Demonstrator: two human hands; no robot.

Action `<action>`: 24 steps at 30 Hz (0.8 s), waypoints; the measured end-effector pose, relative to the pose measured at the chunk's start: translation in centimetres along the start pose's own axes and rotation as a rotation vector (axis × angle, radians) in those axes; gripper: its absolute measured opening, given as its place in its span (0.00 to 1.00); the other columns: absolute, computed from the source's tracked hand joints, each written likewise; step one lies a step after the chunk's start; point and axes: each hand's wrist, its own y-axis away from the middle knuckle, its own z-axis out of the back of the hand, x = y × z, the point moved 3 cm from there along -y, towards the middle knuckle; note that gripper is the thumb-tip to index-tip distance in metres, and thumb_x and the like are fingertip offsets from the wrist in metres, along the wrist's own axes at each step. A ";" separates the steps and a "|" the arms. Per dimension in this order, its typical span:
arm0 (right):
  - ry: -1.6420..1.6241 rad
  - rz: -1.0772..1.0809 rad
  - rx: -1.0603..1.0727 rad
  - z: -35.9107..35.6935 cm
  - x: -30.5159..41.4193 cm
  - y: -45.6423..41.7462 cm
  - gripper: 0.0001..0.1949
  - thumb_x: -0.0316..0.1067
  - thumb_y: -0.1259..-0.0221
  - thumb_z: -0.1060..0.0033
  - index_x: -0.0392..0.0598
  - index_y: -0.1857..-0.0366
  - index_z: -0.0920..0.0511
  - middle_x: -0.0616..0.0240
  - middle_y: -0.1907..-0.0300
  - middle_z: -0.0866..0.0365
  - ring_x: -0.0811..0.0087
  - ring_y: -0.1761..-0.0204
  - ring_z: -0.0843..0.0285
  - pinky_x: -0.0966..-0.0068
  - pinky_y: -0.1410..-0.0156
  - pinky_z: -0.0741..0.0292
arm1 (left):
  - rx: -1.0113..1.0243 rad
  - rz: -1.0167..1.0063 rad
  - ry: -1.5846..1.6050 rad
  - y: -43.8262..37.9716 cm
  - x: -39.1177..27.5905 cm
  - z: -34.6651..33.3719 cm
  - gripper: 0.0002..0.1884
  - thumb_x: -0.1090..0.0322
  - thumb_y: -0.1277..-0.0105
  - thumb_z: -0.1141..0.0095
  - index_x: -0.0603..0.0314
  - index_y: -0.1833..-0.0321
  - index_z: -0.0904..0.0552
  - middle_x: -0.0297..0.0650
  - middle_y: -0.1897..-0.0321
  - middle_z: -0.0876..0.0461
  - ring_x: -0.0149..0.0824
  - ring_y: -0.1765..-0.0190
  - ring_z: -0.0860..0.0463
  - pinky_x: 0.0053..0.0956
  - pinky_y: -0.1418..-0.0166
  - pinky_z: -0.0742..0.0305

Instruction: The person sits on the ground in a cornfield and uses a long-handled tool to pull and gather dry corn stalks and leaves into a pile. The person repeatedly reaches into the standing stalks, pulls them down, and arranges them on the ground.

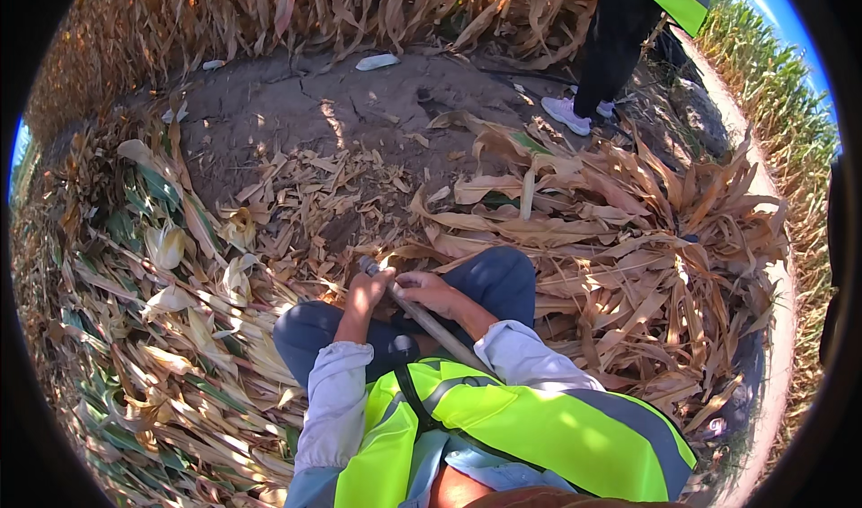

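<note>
A long wooden handle (441,336) slants from the front of my vest up between my legs. Its upper end (368,264) is greyish and stands just past my fingers; what is fixed there is not clear. Near that end, my left hand (367,292) is closed around the shaft. From the other side, my right hand (431,294) has bent fingers on the same shaft, close to the left thumb. Both my knees are bent, in dark blue trousers (488,279). Under and before my hands lie dry husk scraps.
Cut corn stalks with ears (168,246) lie in a heap at left. Dry corn leaves (606,238) are piled at right. Beyond is bare soil (269,104), then standing dry corn (350,9). Another person (616,43) in a yellow vest stands at the upper right.
</note>
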 end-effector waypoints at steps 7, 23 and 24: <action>0.024 -0.057 -0.012 -0.1 0.0 0.0 0.23 0.35 0.39 0.40 0.41 0.40 0.31 0.59 0.52 0.23 0.70 0.63 0.21 0.71 0.61 0.17 | 0.028 0.027 -0.039 -2.3 2.5 -0.6 0.32 0.44 0.47 0.37 0.79 0.65 0.18 0.55 0.72 0.17 0.43 0.64 0.17 0.37 0.58 0.26; 0.043 -0.069 -0.021 -0.1 0.0 0.0 0.24 0.34 0.38 0.41 0.40 0.39 0.33 0.59 0.51 0.24 0.70 0.61 0.21 0.71 0.61 0.16 | 0.040 0.000 -0.039 -2.0 2.3 -0.4 0.33 0.43 0.47 0.37 0.79 0.67 0.19 0.53 0.75 0.18 0.40 0.67 0.19 0.37 0.61 0.27; 0.041 -0.070 -0.023 -0.1 0.1 0.1 0.24 0.34 0.38 0.41 0.40 0.39 0.33 0.59 0.51 0.24 0.70 0.61 0.21 0.71 0.61 0.16 | 0.045 -0.002 -0.026 -1.8 2.1 -0.5 0.33 0.43 0.47 0.37 0.79 0.67 0.19 0.53 0.75 0.18 0.41 0.67 0.19 0.37 0.61 0.27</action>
